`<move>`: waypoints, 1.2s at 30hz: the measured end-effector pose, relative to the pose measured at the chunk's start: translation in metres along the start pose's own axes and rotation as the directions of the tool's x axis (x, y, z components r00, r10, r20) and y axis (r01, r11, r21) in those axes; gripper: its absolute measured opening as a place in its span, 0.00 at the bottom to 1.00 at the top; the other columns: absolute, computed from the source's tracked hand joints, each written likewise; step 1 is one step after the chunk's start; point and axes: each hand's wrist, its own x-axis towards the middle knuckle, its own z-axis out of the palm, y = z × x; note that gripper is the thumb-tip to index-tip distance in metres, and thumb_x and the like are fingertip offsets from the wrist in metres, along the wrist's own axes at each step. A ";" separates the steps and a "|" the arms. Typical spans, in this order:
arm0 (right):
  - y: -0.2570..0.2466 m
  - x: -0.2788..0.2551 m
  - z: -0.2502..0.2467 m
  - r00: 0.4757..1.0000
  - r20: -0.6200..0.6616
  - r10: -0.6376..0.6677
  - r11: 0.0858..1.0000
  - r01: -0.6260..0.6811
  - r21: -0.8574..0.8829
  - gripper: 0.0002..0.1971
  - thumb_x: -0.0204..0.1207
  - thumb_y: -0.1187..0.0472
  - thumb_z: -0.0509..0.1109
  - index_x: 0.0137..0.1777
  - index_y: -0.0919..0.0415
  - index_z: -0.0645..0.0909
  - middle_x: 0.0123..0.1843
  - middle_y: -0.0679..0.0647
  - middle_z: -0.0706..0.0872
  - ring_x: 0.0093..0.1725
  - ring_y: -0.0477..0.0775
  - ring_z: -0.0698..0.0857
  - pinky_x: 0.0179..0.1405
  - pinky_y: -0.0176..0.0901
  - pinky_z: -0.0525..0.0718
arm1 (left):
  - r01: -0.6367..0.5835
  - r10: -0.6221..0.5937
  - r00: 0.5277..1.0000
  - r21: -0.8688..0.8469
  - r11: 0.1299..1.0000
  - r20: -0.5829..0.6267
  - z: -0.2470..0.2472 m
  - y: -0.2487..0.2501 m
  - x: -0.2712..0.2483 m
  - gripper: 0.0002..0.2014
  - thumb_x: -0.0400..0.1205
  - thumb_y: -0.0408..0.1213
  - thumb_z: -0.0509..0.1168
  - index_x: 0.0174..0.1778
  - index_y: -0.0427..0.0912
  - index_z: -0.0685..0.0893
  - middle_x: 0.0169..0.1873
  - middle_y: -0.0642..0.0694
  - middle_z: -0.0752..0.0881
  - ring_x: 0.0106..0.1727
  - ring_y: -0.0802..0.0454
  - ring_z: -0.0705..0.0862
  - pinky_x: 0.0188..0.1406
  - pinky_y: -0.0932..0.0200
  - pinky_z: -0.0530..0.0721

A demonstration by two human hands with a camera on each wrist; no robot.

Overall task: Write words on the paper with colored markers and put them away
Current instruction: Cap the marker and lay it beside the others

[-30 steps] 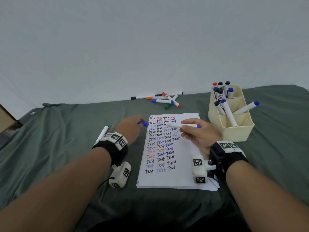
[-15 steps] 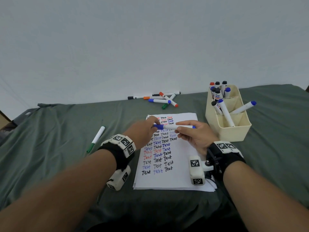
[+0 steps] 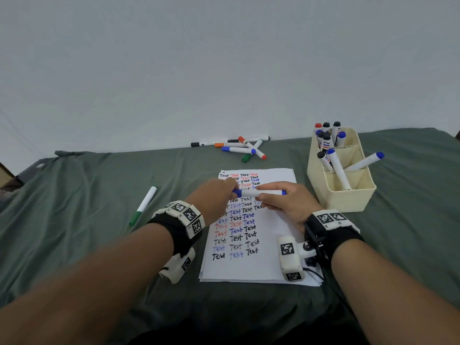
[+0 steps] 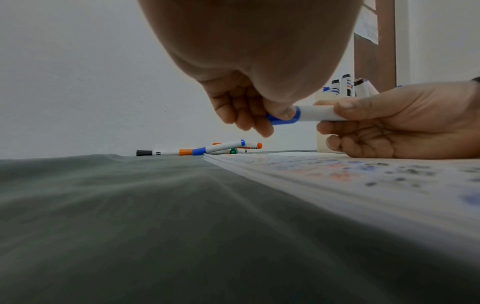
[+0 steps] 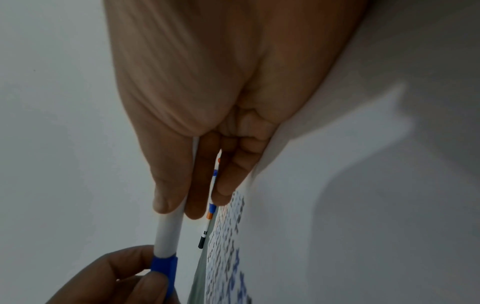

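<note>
1. Holding a blue marker [image 3: 258, 193] level above the paper [image 3: 271, 260], the right hand [image 3: 290, 204] wraps thumb and fingers around the white barrel.
2. The left hand [image 3: 214, 199] pinches the blue cap [image 4: 283, 118] at the marker's left end between thumb and fingertips; the cap sits against the barrel.
3. The paper lies on a green cloth [image 3: 87, 245] covering the desk, and it is filled with rows of the word "Test" in black, red and blue ink.
4. A cream organizer [image 3: 348, 195] stands just right of the paper, with black, blue and red capped markers upright in its far compartment and three more leaning in the middle one.
5. A loose pile of markers [image 3: 239, 148] with black, orange, blue, red and green caps lies at the far edge of the cloth by the white wall.
6. A green marker [image 3: 143, 205] lies alone on the cloth, left of the left hand.
7. Printing on the marker barrels is too small to read.
8. Both wrists carry black bands with white blocks bearing square black-and-white coded tags.
</note>
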 end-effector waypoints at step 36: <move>-0.062 0.026 0.036 0.965 0.121 0.234 0.254 0.059 -0.965 0.26 0.77 0.42 0.76 0.74 0.44 0.79 0.78 0.50 0.78 0.75 0.53 0.76 0.74 0.47 0.73 | 0.674 -0.680 0.732 -0.191 0.714 0.042 -0.023 -0.177 -0.128 0.18 0.81 0.55 0.66 0.65 0.54 0.80 0.58 0.52 0.88 0.59 0.48 0.84 0.56 0.56 0.78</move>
